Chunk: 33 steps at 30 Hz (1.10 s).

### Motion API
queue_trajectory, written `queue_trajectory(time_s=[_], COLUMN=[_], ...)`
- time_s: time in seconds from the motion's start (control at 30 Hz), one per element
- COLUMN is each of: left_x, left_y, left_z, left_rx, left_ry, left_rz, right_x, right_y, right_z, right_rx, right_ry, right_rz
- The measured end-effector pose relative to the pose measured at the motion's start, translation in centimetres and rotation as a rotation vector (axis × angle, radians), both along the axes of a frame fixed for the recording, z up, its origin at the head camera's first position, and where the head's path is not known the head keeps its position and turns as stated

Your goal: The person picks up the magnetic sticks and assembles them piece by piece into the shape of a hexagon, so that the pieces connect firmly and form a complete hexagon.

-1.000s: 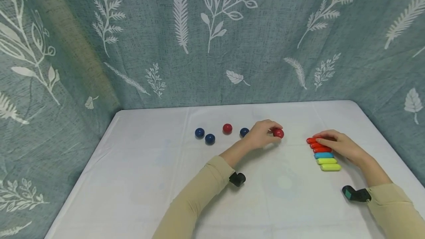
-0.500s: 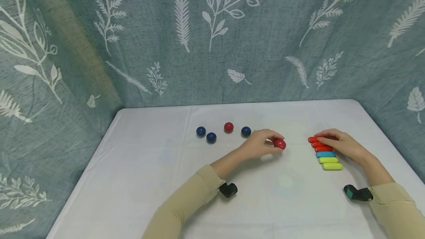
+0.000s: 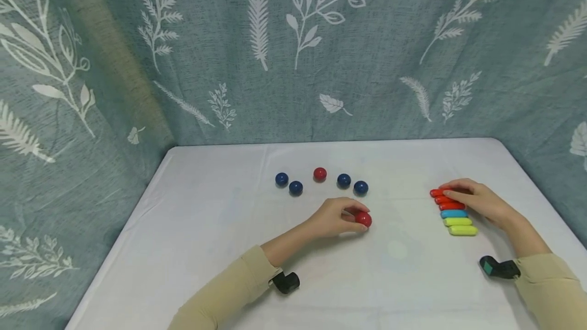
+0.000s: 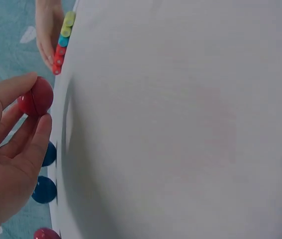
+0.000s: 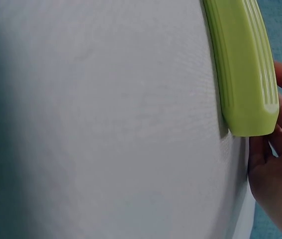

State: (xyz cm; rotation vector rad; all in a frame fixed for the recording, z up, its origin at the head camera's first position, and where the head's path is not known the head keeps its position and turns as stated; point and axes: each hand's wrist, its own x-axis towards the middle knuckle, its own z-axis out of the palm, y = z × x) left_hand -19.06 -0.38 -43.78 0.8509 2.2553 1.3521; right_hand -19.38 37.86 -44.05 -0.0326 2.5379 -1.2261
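My left hand (image 3: 337, 218) pinches a glossy red ball (image 3: 364, 219) between thumb and fingers, over the middle of the table. A thin seam runs round this red ball (image 4: 37, 96) in the left wrist view. At the right, my right hand (image 3: 479, 201) has its thumb and fingers around the farthest red stick (image 3: 436, 193), which looks like a stubby highlighter. It ends a row with more red sticks, a blue stick (image 3: 454, 214) and yellow-green sticks (image 3: 463, 230). Up close, a ribbed yellow-green stick (image 5: 245, 69) hides part of the right hand (image 5: 280, 184).
Behind the left hand lie another red ball (image 3: 319, 174) and several dark blue balls, among them one blue ball (image 3: 360, 188) at the row's right end. A white cloth covers the table (image 3: 192, 238). A patterned green-blue curtain (image 3: 275, 106) hangs behind and beside it.
My left hand has carried the red ball toward me and somewhat left, uncovering blue balls behind it. My right hand stays at the stick row.
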Motion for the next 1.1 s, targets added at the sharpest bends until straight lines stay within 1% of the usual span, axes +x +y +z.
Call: queue_trajectory(time_s=[0.07, 0.3, 0.37, 0.7, 0.83, 1.03, 1.1], left_x=[0.4, 1.9, 2.4, 4.3, 5.1, 6.1, 6.3], left_y=[-0.6, -2.6, -3.2, -7.1, -8.5, -10.2, -10.6], left_z=[-0.1, 0.0, 0.0, -0.3, -0.3, -0.3, -0.3], left_rx=[0.005, 0.015, 0.011, -0.007, -0.005, 0.015, 0.012], left_ry=[-0.004, -0.073, -0.08, -0.069, -0.07, -0.07, -0.062], left_rz=[0.008, 0.042, 0.046, 0.098, 0.116, 0.141, 0.147], right_x=[0.0, 0.0, 0.0, -0.1, 0.0, -0.1, -0.1], right_y=[0.1, 0.1, 0.1, 0.0, 0.0, 0.3, 0.4], right_z=[0.0, -0.1, -0.1, -0.2, 0.0, 0.1, 0.1], right_rx=[0.004, -0.003, -0.004, 0.007, 0.016, 0.012, 0.02], right_ry=[-0.001, -0.001, -0.001, -0.009, -0.009, -0.009, -0.013], right_rz=[-0.001, 0.005, 0.006, 0.007, 0.008, 0.025, 0.028])
